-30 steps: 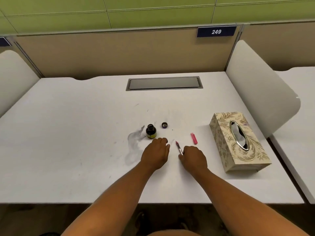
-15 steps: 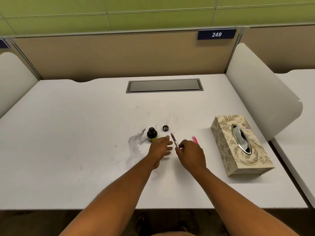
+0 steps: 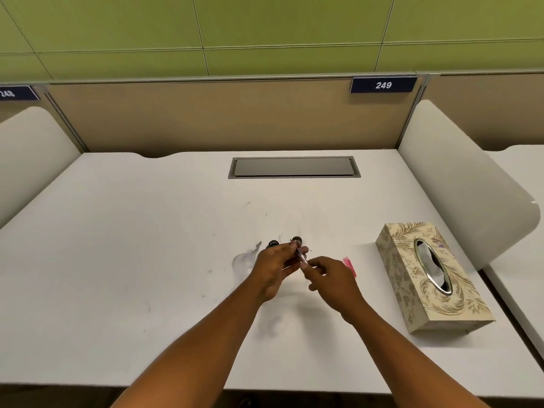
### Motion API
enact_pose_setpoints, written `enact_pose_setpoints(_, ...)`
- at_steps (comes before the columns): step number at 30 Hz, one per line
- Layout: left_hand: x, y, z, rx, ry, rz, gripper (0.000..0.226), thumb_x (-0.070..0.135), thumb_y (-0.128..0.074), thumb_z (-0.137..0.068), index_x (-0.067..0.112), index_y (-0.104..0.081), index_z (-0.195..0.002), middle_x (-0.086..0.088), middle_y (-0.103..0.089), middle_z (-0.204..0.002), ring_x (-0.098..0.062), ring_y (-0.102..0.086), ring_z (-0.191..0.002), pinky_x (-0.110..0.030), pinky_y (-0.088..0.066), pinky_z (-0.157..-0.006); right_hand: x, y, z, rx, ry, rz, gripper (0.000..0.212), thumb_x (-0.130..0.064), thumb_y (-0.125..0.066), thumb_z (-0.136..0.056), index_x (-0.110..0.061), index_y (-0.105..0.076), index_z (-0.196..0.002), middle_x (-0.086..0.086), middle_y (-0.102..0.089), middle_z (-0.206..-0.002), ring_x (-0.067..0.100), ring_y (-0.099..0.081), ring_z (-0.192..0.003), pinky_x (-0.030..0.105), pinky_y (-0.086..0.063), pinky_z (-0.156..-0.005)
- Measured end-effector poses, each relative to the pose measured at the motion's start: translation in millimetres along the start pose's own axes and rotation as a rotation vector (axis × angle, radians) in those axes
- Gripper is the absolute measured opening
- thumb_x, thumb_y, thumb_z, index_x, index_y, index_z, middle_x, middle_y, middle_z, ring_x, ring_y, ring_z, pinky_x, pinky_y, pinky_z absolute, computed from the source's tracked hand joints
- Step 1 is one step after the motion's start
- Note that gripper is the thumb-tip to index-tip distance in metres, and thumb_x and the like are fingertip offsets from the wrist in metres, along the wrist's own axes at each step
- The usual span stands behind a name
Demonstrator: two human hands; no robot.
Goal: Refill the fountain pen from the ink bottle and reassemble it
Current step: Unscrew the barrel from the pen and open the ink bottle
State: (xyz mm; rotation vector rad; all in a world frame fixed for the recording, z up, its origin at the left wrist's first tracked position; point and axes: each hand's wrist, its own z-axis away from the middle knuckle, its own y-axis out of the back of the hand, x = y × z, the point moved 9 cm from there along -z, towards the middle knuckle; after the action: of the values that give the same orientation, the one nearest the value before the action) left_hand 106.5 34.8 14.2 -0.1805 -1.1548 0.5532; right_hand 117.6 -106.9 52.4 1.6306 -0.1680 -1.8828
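Observation:
Both hands hold a thin pen section just above the white desk. My left hand pinches its far end. My right hand grips its near end. Behind my left hand only the top of the small dark ink bottle shows. Its round cap lies on the desk to the right of the bottle. A pink pen part lies on the desk just right of my right hand, partly hidden by it.
A patterned tissue box stands at the right. Grey ink smears mark the desk left of my hands. A grey cable hatch sits at the back, with white side dividers on both sides.
My right hand lifted the pen section off the desk and moved it up and left. My left hand rose from the desk and took hold of its far end.

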Motion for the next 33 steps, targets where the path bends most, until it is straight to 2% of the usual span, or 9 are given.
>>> enact_pose_setpoints(2, 4.8, 2.8, 0.5, -0.004, -0.007, 0.038, 0.020, 0.016, -0.056, -0.100, 0.007, -0.073, -0.100, -0.015, -0.074, -0.112, -0.024, -0.070, -0.102, -0.036, -0.053, -0.095, 5.1, -14.3, 1.9, -0.145, -0.147, -0.257, 0.031, -0.039, -0.052, -0.098, -0.013, -0.070, -0.099, 0.005, -0.076, -0.089, 0.015, -0.069, -0.071, 0.020, -0.047, -0.074)
enact_pose_setpoints(4, 8.8, 4.0, 2.0, -0.015, -0.008, 0.063, 0.022, 0.016, -0.055, -0.100, 0.010, -0.074, -0.093, -0.016, -0.073, -0.117, -0.025, -0.070, -0.103, -0.036, -0.054, -0.094, 6.4, -23.4, 3.5, -0.217, -0.224, -0.360, 0.032, -0.034, -0.050, -0.100, -0.010, -0.071, -0.101, 0.005, -0.075, -0.086, 0.016, -0.065, -0.070, 0.028, -0.048, -0.069)
enact_pose_setpoints(11, 17.9, 5.4, 5.0, -0.059, 0.032, 0.078, 0.023, 0.018, -0.051, -0.102, 0.003, -0.068, -0.104, -0.018, -0.073, -0.117, -0.026, -0.071, -0.107, -0.040, -0.055, -0.094, -1.7, -34.9, 0.7, -0.236, -0.254, -0.457, 0.030, -0.030, -0.053, -0.099, -0.008, -0.072, -0.101, 0.002, -0.068, -0.075, 0.013, -0.058, -0.065, 0.027, -0.045, -0.064)
enact_pose_setpoints(19, 20.4, 14.4, 1.8, 0.013, 0.015, 0.152, 0.020, 0.014, -0.056, -0.100, -0.001, -0.065, -0.110, -0.016, -0.076, -0.105, -0.023, -0.074, -0.101, -0.029, -0.061, -0.078, -8.3, -19.1, -8.6, 0.051, -0.116, -0.278, 0.019, -0.024, -0.067, -0.090, -0.012, -0.075, -0.077, 0.004, -0.073, -0.068, 0.015, -0.066, -0.061, 0.032, -0.052, -0.064)
enact_pose_setpoints(22, 19.7, 15.7, 1.0, 0.028, 0.006, 0.157, 0.017, 0.012, -0.056, -0.099, -0.001, -0.067, -0.105, -0.016, -0.077, -0.102, -0.023, -0.075, -0.098, -0.029, -0.061, -0.078, -12.0, -12.4, -8.3, 0.149, -0.073, -0.218, 0.014, -0.026, -0.076, -0.082, -0.014, -0.069, -0.079, 0.001, -0.071, -0.068, 0.014, -0.070, -0.063, 0.034, -0.053, -0.064)
enact_pose_setpoints(25, 20.6, 14.5, -0.9, 0.014, 0.012, 0.158, 0.017, 0.014, -0.057, -0.099, 0.001, -0.069, -0.101, -0.017, -0.076, -0.105, -0.023, -0.075, -0.097, -0.030, -0.061, -0.078, -11.4, -20.2, -8.5, 0.069, -0.122, -0.288, 0.023, -0.034, -0.077, -0.081, -0.015, -0.067, -0.087, 0.000, -0.069, -0.073, 0.017, -0.068, -0.068, 0.033, -0.053, -0.065)
enact_pose_setpoints(28, 22.6, 13.6, -2.8, -0.014, 0.029, 0.170, 0.017, 0.014, -0.057, -0.099, 0.002, -0.070, -0.101, -0.017, -0.076, -0.106, -0.024, -0.075, -0.098, -0.031, -0.060, -0.082, -9.5, -25.2, -7.8, -0.011, -0.209, -0.347, 0.036, -0.044, -0.063, -0.091, -0.010, -0.072, -0.089, 0.003, -0.067, -0.071, 0.015, -0.062, -0.065, 0.032, -0.051, -0.066)
enact_pose_setpoints(30, 22.4, 12.8, -4.3, -0.029, 0.038, 0.172, 0.018, 0.014, -0.057, -0.099, 0.002, -0.069, -0.102, -0.017, -0.075, -0.108, -0.024, -0.074, -0.100, -0.032, -0.060, -0.084, -8.5, -23.1, -8.7, -0.016, -0.229, -0.352, 0.031, -0.036, -0.059, -0.095, -0.009, -0.072, -0.087, 0.003, -0.063, -0.071, 0.015, -0.059, -0.066, 0.031, -0.047, -0.066)
enact_pose_setpoints(33, 21.2, 12.3, -6.3, -0.033, 0.043, 0.174, 0.018, 0.014, -0.057, -0.099, 0.002, -0.069, -0.102, -0.018, -0.075, -0.110, -0.024, -0.074, -0.100, -0.032, -0.060, -0.083, -5.4, -27.2, -7.9, -0.094, -0.294, -0.416, 0.020, -0.032, -0.069, -0.088, -0.015, -0.066, -0.098, 0.003, -0.066, -0.086, 0.017, -0.063, -0.077, 0.032, -0.046, -0.069)
